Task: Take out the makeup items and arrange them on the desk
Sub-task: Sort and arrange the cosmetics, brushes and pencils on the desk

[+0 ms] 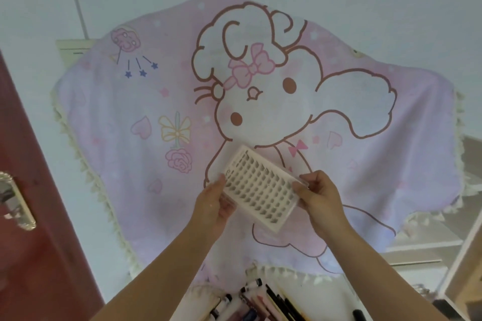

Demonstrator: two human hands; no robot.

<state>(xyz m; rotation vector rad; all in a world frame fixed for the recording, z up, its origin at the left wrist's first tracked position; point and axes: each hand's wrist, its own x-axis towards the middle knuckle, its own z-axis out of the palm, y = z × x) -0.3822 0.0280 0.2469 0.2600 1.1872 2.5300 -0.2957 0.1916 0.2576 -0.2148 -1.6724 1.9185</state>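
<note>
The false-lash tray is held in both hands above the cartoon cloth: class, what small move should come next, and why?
Probably lower the false-lash tray flat onto a bare part of the pink cartoon tablecloth. The left hand and right hand each hold one end, so it is already out, tilted and off the surface. The other pens and tubes wait in the organiser at the near edge.

A dark red door (pixel 39 190) with a metal handle (pixel 15 203) stands at left.

The pink cloth (pixel 130 164) lies bare all around; pens (pixel 260 300) crowd its near edge.
</note>
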